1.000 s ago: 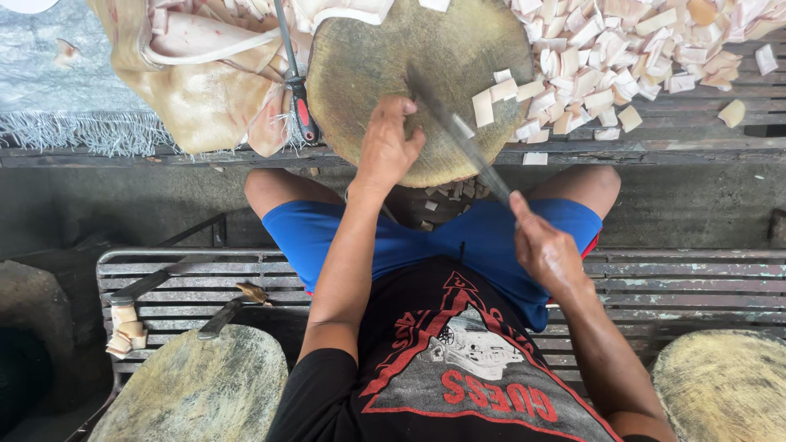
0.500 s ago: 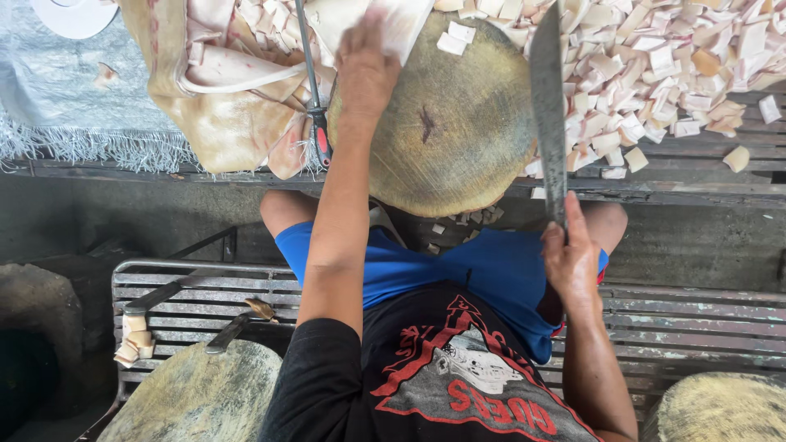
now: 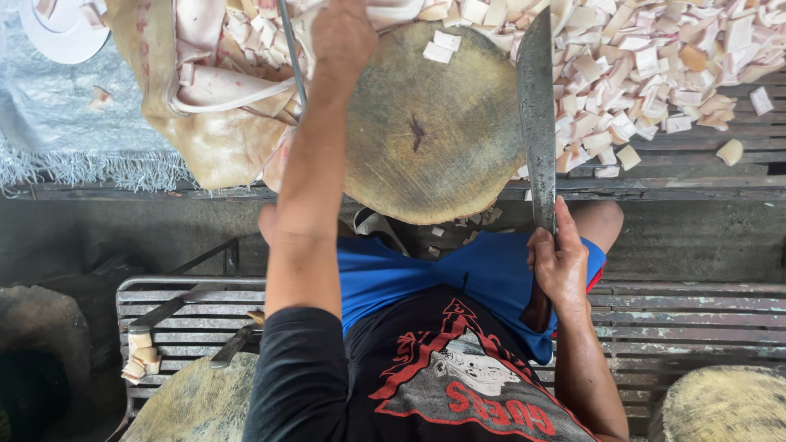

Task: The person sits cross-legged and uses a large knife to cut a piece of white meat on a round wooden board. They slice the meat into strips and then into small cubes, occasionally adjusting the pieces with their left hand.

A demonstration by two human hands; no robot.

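One long, dull-grey cleaver [image 3: 537,106] overlies a round chopping block [image 3: 430,131].

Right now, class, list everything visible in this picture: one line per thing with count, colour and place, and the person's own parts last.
Chopping block: one, round, brown wood, centre top.
Cleaver: one, dark steel, right of the block, blade pointing away.
Cut cubes: a large heap, pale pink-white, upper right; a few on the block.
Uncut slabs: a pile, tan and pink, upper left.
Metal bench: one, grey slats, beneath the person.
Spare blocks: two, bottom corners.
Left hand: reaching into the slabs.
Right hand: gripping the cleaver handle.
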